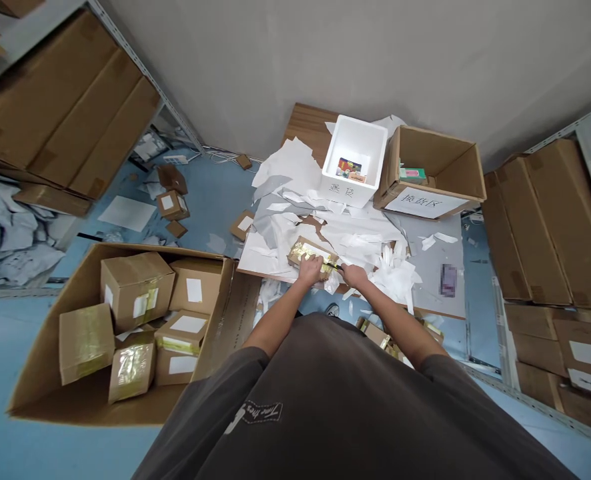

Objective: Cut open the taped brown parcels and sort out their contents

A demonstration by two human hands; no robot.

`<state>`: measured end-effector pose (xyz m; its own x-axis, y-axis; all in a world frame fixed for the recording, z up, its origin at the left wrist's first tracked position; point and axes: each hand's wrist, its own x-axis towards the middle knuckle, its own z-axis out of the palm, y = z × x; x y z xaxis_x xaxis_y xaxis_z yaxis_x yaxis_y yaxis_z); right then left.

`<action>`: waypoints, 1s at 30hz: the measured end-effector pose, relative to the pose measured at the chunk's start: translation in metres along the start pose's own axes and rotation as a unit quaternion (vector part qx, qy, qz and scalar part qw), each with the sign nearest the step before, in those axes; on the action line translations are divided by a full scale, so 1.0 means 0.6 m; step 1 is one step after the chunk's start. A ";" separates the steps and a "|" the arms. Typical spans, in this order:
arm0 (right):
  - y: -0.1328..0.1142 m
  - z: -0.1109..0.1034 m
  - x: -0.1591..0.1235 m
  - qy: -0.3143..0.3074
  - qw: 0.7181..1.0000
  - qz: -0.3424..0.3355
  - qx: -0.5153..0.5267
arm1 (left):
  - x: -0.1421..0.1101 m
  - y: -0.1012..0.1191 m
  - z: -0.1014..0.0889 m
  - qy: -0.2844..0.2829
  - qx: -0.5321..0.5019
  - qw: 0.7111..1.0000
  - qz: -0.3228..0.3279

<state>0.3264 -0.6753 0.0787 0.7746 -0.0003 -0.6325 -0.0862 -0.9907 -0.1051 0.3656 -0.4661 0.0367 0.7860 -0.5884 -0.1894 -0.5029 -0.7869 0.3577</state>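
Tabletop [433,257], right hand [354,275] tight around cutter [333,266]

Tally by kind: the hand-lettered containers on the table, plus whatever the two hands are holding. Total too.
White bin: 1
Open cardboard box: 1
Taped parcel, held by the left hand: 1
Slim dark tool, in the right hand: 1
Total: 4
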 end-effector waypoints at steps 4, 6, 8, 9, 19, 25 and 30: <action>0.008 -0.006 0.000 -0.015 1.000 -0.003 0.005 | -0.004 0.005 -0.001 0.011 0.002 1.000 0.008; 0.014 -0.009 0.004 -0.019 1.000 -0.013 0.011 | -0.007 0.004 -0.002 0.012 -0.006 1.000 0.000; 0.020 -0.009 0.009 -0.030 0.999 -0.018 0.032 | -0.008 0.001 -0.004 0.005 -0.012 1.000 -0.006; 0.024 -0.007 0.011 -0.038 0.998 -0.016 0.052 | -0.008 -0.001 -0.005 0.000 -0.014 1.000 -0.006; 0.028 0.052 -0.004 -0.093 0.964 -0.023 0.248 | -0.002 -0.006 -0.003 -0.017 -0.007 1.000 -0.002; 0.033 0.079 -0.053 -0.101 0.945 0.009 0.312 | 0.017 -0.025 -0.022 -0.063 -0.029 0.997 -0.019; 0.032 0.082 -0.077 -0.007 0.954 0.055 0.296 | 0.056 -0.060 -0.018 -0.034 0.006 0.999 0.002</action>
<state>0.2578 -0.6879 0.0681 0.7323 -0.0949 -0.6743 -0.5085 -0.7349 -0.4488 0.4141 -0.4555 0.0275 0.7581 -0.6025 -0.2497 -0.5109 -0.7866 0.3469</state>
